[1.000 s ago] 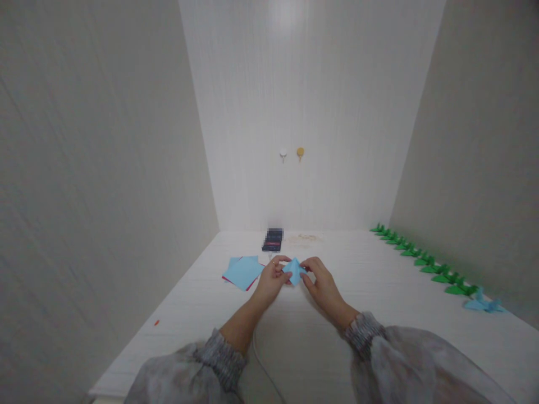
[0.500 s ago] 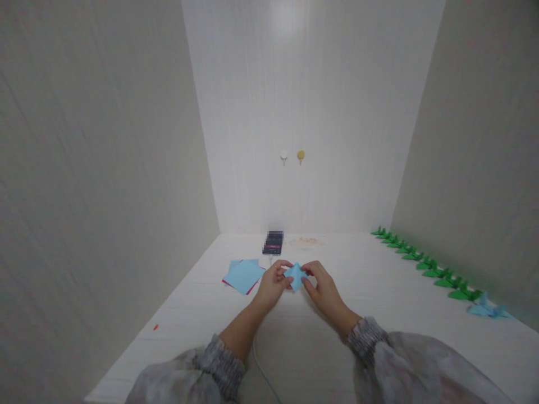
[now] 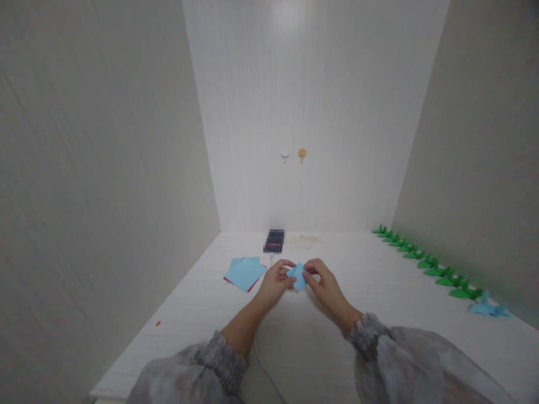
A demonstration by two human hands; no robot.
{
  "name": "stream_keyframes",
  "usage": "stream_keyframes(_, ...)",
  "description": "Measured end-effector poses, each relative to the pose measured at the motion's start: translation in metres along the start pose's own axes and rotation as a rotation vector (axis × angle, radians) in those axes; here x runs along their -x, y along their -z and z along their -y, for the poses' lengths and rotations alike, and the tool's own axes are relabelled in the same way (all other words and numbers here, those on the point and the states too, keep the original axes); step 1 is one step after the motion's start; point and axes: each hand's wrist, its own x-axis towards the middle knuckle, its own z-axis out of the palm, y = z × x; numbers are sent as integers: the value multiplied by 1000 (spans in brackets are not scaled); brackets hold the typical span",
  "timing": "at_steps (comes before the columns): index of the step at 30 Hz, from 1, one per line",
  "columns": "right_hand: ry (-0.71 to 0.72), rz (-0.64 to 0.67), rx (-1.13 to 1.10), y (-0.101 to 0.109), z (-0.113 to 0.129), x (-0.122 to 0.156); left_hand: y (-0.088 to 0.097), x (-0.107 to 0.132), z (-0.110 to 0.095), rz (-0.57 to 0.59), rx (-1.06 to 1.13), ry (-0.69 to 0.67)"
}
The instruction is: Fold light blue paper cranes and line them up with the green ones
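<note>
A small folded piece of light blue origami paper (image 3: pixel 298 276), diamond-shaped, is held between both hands above the white table. My left hand (image 3: pixel 275 283) pinches its left corner, thumb in front and fingers behind. On the opposite side, my right hand (image 3: pixel 323 283) grips the right edge between thumb and fingertips. Parts of the paper's edges are hidden by the fingers. Left of my left hand lies a loose stack of square paper sheets (image 3: pixel 246 274), light blue on top with a red edge showing beneath.
Along the right wall runs a row of green folded paper cranes (image 3: pixel 442 275), with a light blue crane (image 3: pixel 490 308) at its near end. A phone (image 3: pixel 274 241) with a cable (image 3: pixel 265 367) lies at the back. Two hooks (image 3: pixel 302 153) hang on the back wall. A small orange scrap (image 3: pixel 158 324) lies at left.
The fingers of my right hand have closed in slightly on the right side of the blue paper, and the paper has turned a little. The whole view has shifted slightly.
</note>
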Motion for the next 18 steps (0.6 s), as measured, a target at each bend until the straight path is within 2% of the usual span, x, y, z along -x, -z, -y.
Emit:
stream_keyframes(4,-25,17,-44,0,3,0,2,1,-2,16,23,-6)
stream_keyframes(8,-65,39,-110,-3,5,-1,3,3,-5,44,35,-75)
stream_keyframes(11,-75,82,-141,-5,2,1,3,4,-5,22,21,-108)
stream_keyframes(15,-82,91,-190,-7,-2,2,3,4,-5,-6,-1,-61)
stream_keyframes(18,-90,103,-221,-7,-2,2,4,6,-5,25,15,-32)
